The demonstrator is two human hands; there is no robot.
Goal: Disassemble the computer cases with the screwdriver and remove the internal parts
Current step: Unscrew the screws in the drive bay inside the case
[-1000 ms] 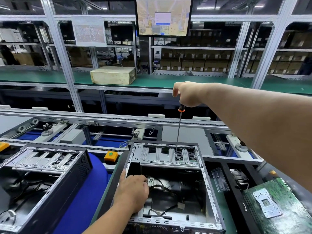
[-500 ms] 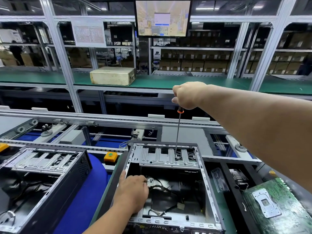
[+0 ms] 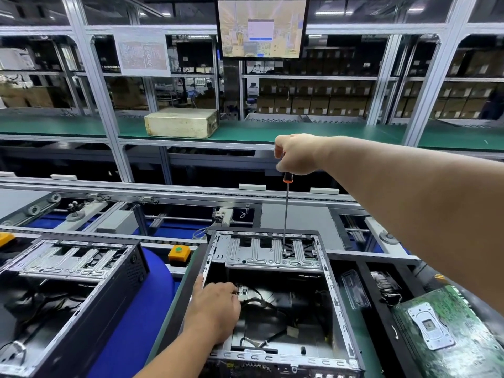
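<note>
An open black computer case (image 3: 338, 301) lies in front of me with a silver drive bracket (image 3: 261, 255) across its far end and loose cables inside. My right hand (image 3: 297, 154) grips the handle of a long screwdriver (image 3: 285, 211) held upright, its tip down on the bracket. My left hand (image 3: 215, 309) rests on the case's left wall, thumb outside and fingers curled over the edge into the case.
A second open case (image 3: 81, 296) lies to the left on a blue mat (image 3: 152, 285). A green motherboard (image 3: 447, 331) and a fan part (image 3: 384, 287) sit at right. An orange button box (image 3: 178, 253), a conveyor rail (image 3: 163, 195) and a shelf box (image 3: 181, 122) lie beyond.
My right hand has turned slightly on the screwdriver handle while the tip stays on the bracket. The left hand has not moved.
</note>
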